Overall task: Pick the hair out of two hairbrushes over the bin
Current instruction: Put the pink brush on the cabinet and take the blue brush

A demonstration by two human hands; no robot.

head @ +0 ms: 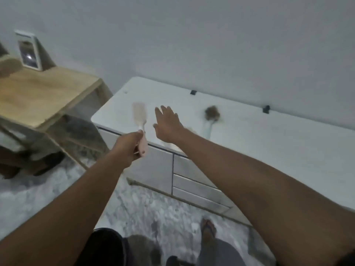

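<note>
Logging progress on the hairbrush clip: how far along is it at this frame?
Done: nothing visibly; no bin in view. In hand: the left hand grips the pink brush by its handle over the white cabinet; the frame is too blurred to see hair on it. The right hand is open and empty. Left: the second brush lies on the cabinet with a brown clump of hair.

Head cam, fwd-down, over dresser (249, 143)

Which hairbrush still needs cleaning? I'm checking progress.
The pale green hairbrush lying on the white cabinet: brown hair covers its head. The pink hairbrush looks clean.
</note>
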